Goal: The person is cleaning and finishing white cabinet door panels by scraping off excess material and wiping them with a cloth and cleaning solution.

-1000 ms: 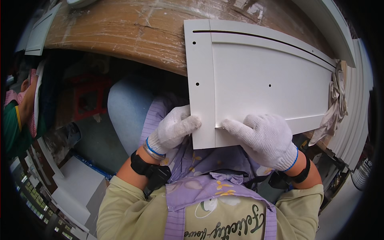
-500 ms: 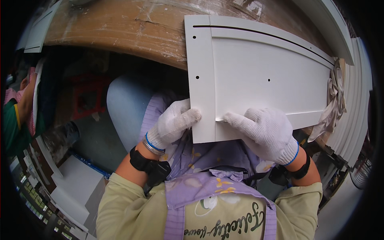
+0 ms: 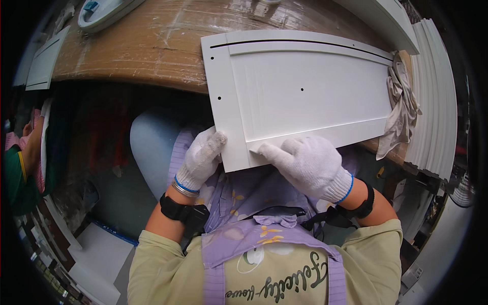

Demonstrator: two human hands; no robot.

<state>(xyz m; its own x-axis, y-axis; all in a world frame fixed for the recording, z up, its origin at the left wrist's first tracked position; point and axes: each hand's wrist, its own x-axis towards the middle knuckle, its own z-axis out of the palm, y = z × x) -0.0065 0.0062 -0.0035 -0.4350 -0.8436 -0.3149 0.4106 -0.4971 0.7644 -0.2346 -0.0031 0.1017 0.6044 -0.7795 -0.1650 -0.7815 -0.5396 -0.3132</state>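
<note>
A white framed panel [image 3: 325, 76] lies tilted across the table's near edge, its left end jutting out over my lap. It has a dark groove along its far edge and a few small round holes. My left hand [image 3: 205, 152], in a white knit glove, grips the panel's left edge near the lower corner, thumb on top and the other fingers mostly hidden beneath. My right hand [image 3: 310, 162], also gloved, is closed with its fingertips at the joint between the panel's end strip and near rail. A small thin sliver shows at those fingertips; its kind is unclear.
Under the panel is a brown, plastic-covered table [image 3: 137, 46]. A crumpled beige cloth [image 3: 399, 107] hangs by the panel's right end, beside stacked white boards [image 3: 434, 101]. A white basin-like container [image 3: 109, 12] stands far left. Another person's arm [image 3: 33, 142] shows at the left edge.
The panel and both hands sit further left in view, and the panel is turned slightly. My right fingertips remain at the joint. The white container has come into view.
</note>
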